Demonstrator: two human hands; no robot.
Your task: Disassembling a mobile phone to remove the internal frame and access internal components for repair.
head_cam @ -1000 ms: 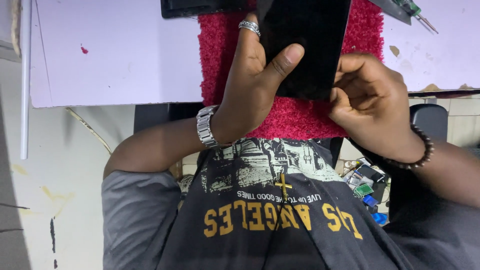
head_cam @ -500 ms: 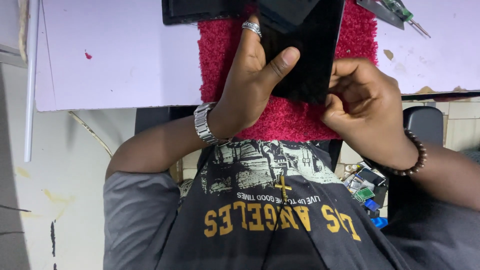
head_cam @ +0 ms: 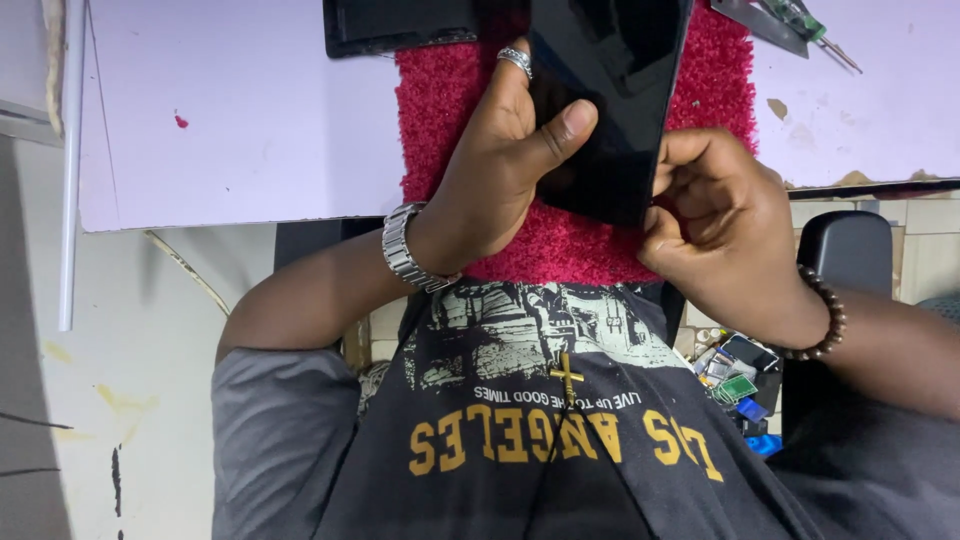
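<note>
A black slab with a glossy face, a phone or tablet (head_cam: 615,90), is held over a red shaggy mat (head_cam: 590,245) on a white table (head_cam: 250,130). My left hand (head_cam: 505,170), with a ring and a metal watch, grips the slab's left edge, thumb pressed on its face. My right hand (head_cam: 715,215), with a bead bracelet at the wrist, is curled at the slab's lower right corner, fingertips pinched on the edge.
A second dark flat device (head_cam: 400,25) lies at the table's far edge, left of the mat. Tools (head_cam: 790,20) rest at the top right. A box of small parts (head_cam: 740,375) and a black chair arm (head_cam: 845,250) sit below the table on the right.
The slab has tilted and shifted slightly right in my hands. My right hand's fingers have closed tighter on its lower corner. My left grip is unchanged.
</note>
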